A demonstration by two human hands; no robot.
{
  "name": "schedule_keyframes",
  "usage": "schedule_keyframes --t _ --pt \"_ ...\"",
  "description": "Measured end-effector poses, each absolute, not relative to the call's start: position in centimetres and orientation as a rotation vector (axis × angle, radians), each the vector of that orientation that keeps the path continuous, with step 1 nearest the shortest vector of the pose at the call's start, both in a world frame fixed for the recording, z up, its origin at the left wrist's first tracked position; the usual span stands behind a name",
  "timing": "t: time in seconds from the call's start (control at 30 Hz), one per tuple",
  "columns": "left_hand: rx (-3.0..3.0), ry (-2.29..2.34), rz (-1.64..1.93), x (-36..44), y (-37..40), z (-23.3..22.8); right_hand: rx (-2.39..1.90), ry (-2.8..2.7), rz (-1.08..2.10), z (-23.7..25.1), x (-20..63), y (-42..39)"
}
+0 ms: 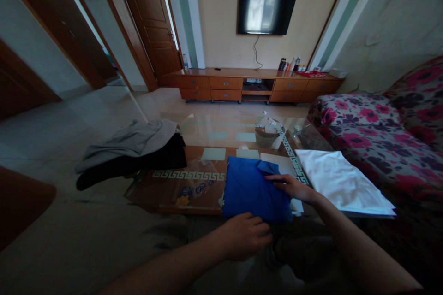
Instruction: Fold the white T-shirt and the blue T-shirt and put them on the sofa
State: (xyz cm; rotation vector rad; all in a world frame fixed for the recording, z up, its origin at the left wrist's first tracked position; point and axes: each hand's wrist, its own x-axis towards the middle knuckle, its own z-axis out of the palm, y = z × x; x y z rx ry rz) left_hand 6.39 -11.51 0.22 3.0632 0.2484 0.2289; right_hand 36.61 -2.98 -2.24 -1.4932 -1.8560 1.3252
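Nearest, the left hand [244,235] pinches the near edge of a folded blue cloth garment [254,191] with curled fingers. The right hand [292,187] lies flat and released on its right side. The garment rests at the near edge of the glass-topped wooden counter [194,184]. Just right lies one folded white cloth [341,184]; at the far left, one heap of grey and black clothes [133,152]. Farther on stands one small clear container [266,136], its contents hard to make out.
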Motion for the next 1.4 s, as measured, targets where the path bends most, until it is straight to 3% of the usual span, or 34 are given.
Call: schedule_keyframes --t 0.17,0.3,0.53,0.8,1.2,1.4 --pt "3.071 0.259 0.214 6.1 -11.7 0.4 -1.604 -1.639 1.399 -2.2 37.0 -3.7" --pt "3.072 0.259 0.218 6.2 -11.8 -0.1 -1.471 -1.799 1.269 -1.9 36.7 -3.2" --pt "3.096 0.242 0.213 6.2 -11.9 -0.7 -1.712 -1.859 1.065 -3.0 36.6 -3.1" --pt "3.078 0.236 0.206 6.3 -11.9 -1.0 -1.581 -1.724 1.487 -0.5 37.5 -4.5" --pt "3.102 0.201 0.222 6.3 -12.4 -0.7 -1.673 -1.780 1.473 2.1 36.8 -4.9" --pt "3.116 0.110 0.201 6.2 -14.0 -1.2 -1.489 -1.883 1.484 5.5 36.8 -4.4"
